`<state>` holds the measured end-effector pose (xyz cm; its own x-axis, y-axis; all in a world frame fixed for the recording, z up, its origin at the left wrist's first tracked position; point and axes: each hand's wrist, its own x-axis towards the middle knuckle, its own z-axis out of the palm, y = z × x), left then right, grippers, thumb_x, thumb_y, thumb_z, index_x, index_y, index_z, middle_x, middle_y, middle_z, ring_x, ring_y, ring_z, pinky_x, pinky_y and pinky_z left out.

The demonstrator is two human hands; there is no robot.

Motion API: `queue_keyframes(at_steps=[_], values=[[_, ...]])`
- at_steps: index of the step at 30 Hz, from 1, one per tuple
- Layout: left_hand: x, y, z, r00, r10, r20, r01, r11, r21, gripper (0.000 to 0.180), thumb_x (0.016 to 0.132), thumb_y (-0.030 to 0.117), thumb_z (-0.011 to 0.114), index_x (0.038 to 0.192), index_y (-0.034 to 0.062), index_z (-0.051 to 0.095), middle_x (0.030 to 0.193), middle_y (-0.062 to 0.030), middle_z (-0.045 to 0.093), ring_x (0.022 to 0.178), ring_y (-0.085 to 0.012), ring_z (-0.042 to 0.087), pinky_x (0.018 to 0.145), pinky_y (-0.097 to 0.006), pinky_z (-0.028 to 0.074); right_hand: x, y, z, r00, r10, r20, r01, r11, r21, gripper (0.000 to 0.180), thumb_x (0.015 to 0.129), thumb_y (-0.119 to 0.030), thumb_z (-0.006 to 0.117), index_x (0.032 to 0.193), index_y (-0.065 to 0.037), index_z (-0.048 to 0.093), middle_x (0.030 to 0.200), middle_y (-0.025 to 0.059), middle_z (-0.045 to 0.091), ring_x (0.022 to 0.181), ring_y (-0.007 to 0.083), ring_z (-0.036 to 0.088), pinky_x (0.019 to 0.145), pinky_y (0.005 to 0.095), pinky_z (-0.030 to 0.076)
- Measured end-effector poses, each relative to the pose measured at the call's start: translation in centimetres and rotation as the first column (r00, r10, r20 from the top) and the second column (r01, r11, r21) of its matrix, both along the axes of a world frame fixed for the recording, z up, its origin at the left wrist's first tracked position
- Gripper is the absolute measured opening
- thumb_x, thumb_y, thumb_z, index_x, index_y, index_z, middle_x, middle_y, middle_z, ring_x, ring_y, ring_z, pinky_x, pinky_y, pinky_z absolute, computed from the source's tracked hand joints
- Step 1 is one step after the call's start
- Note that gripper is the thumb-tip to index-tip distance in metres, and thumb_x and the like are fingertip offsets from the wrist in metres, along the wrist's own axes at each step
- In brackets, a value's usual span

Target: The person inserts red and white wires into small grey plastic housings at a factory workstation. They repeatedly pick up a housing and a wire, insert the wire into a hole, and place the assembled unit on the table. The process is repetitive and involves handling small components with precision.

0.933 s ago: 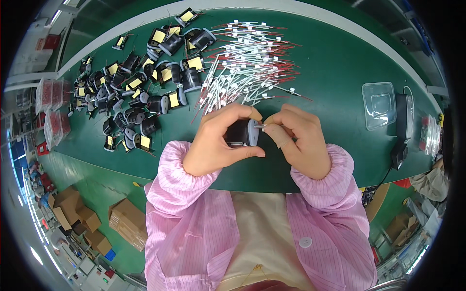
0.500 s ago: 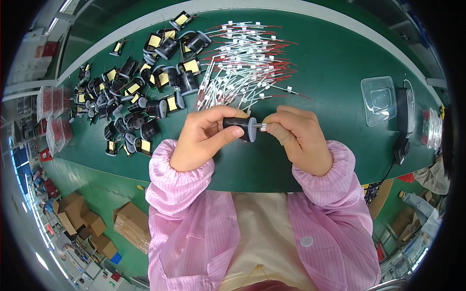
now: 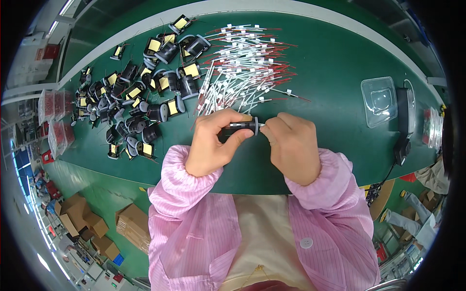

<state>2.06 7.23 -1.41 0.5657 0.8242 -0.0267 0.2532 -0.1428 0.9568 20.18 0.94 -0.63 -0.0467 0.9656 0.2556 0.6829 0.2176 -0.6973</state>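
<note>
Held in my left hand [image 3: 213,140] is a black wound coil [image 3: 241,125] with a grey end flange [image 3: 256,126]. The thumb and fingers of that hand close round the coil's body, flange toward the right. My right hand [image 3: 292,145] is closed in a pinch just off the flange. A short bit of a pale lead [image 3: 262,124] shows between its fingertips and the flange. My right fingers hide the rest of it. Beyond my hands lies a pile of white-sleeved leads [image 3: 247,68] with red wire ends and small white tags.
Many similar black coils [image 3: 158,112] with yellow patches lie at the left of the green table [image 3: 330,97]. A clear plastic tray [image 3: 378,102] and a black device [image 3: 404,121] with a cable are at the right. Clear boxes of red parts [image 3: 59,138] stand at the left edge.
The coil has turned in my left hand, so its flange shows more edge-on. My right hand has rolled over, knuckles up, with its fingertips closer to the flange, covering more of the lead.
</note>
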Motion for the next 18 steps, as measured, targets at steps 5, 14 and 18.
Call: queue_keyframes(at_steps=[5,14,18], values=[[-0.6,0.1,0.1,0.988,0.011,0.154,0.009,0.992,-0.127,0.022,0.077,0.004,0.074,0.098,-0.0007,0.069,0.085,-0.0089,0.069,0.068,-0.0145,0.063,0.06,-0.026,0.046,0.7,0.3,-0.3,0.968,0.049,-0.247,-0.071,0.994,-0.082,0.015,0.081,-0.007,0.065,0.072,0.0,0.056,0.064,0.0136,0.052,0.056,0.0343,0.053,0.051,0.0418,0.04],[-1.2,1.4,1.6,0.992,0.123,-0.029,-0.115,0.973,0.201,0.021,0.081,0.006,0.07,0.101,-0.0017,0.066,0.091,-0.0135,0.068,0.077,-0.0225,0.064,0.067,-0.03,0.048,1.6,0.8,0.1,0.883,-0.14,-0.447,-0.107,0.869,-0.484,0.015,0.09,-0.014,0.061,0.091,0.0,0.066,0.062,0.0066,0.056,0.055,0.0178,0.054,0.054,0.0342,0.043],[-2.8,2.8,0.8,0.833,0.516,-0.197,-0.256,0.677,0.69,0.014,0.083,0.006,0.066,0.096,-0.0012,0.066,0.09,-0.015,0.065,0.082,-0.0308,0.061,0.075,-0.037,0.048,4.7,2.1,0.0,0.294,-0.232,-0.927,-0.093,0.958,-0.27,0.023,0.095,-0.015,0.056,0.11,0.0,0.064,0.079,0.0064,0.064,0.064,0.0105,0.055,0.064,0.0252,0.045]])
